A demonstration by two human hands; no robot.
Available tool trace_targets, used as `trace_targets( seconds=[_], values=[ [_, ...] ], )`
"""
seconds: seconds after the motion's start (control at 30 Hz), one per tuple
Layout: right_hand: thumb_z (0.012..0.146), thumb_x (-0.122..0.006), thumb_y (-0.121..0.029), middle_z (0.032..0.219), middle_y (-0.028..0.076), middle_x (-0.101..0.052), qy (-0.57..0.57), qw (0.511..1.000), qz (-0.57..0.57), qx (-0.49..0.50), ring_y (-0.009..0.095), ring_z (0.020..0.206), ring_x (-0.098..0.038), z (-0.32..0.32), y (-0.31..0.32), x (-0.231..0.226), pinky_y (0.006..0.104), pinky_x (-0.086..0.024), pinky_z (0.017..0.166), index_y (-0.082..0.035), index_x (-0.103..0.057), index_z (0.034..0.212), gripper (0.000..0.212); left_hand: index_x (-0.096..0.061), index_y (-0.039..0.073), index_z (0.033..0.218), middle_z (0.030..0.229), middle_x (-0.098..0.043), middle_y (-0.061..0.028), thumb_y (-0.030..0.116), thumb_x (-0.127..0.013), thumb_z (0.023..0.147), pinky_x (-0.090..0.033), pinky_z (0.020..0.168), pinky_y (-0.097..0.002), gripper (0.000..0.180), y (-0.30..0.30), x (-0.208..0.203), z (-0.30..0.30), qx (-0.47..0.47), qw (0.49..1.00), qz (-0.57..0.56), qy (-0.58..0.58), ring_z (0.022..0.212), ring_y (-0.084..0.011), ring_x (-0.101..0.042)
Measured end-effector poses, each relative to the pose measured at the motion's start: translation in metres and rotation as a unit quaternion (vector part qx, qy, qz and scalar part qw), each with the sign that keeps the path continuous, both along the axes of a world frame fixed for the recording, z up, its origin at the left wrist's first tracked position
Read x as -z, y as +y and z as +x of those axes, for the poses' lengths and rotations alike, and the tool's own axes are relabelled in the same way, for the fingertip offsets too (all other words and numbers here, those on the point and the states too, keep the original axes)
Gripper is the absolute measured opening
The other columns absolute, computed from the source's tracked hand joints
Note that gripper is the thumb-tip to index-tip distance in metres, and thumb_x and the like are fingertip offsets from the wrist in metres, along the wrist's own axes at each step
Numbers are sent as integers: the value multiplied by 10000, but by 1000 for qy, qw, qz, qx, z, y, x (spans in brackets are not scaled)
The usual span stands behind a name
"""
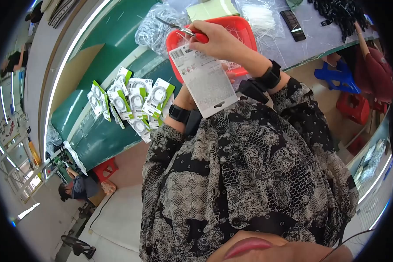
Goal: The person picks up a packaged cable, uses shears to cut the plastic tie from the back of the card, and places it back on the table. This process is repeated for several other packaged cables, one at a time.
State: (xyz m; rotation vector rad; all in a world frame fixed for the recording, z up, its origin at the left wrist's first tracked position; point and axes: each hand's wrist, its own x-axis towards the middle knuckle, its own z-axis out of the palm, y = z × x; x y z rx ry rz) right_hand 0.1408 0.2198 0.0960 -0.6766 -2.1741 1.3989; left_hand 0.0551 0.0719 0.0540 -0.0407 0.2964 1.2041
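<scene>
My right hand (212,39) is closed around red-handled scissors (185,30), their metal blades pointing to the upper left. Just below it is a white package card (207,81), its printed back facing up and its hang hole toward my body. My left hand (184,97) grips this card from behind; most of its fingers are hidden by it. Beneath my hands and the card stands a red plastic basket (247,32) holding thin white strips. To the left lies a pile of white and green packages (137,100), each with a coiled white cable.
Behind the basket are a bag of coiled cables (155,28), yellowish paper (212,9) and a bag of white strips (260,19). A dark phone (293,26) and black cables (338,17) lie right. A co-worker (373,72) sits there near a blue stool (336,77).
</scene>
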Motion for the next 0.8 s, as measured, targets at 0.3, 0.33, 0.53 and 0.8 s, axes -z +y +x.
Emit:
trace_targets(
  seconds=[0.3,0.33,0.53,0.8],
  values=[
    [798,-672,-113,858,153,-611,-39,981,37,-187,314,816,-619,36,-6,8,372,-481,701,-21,-540,1001,259,-367,50,1383,1253,-534,-217,402,-404,988,-480,970,-499,530,-18,35,23,22,985,30,166,1167,-381,-544],
    [785,-677,-92,849,146,-603,-1,991,-16,-131,293,797,-616,38,-3,17,364,-484,701,-23,-537,999,265,-361,72,1389,1244,-541,-214,391,-402,990,-482,965,-501,512,-15,32,19,-17,992,8,126,1169,-381,-543],
    [747,-652,-68,901,148,-594,-118,980,147,68,319,790,-602,97,0,29,397,-475,692,-27,-529,1053,332,-339,164,1406,1189,-578,-192,291,-420,995,-493,929,-502,437,5,32,-7,-179,980,-16,81,1139,-379,-561],
    [765,-619,-133,995,145,-589,-228,955,183,42,319,962,-564,109,-38,38,412,-427,792,-45,-525,1094,353,-325,159,1406,1165,-590,-166,294,-432,989,-487,909,-512,451,28,38,-7,-194,945,0,262,1095,-370,-576]
  ],
)
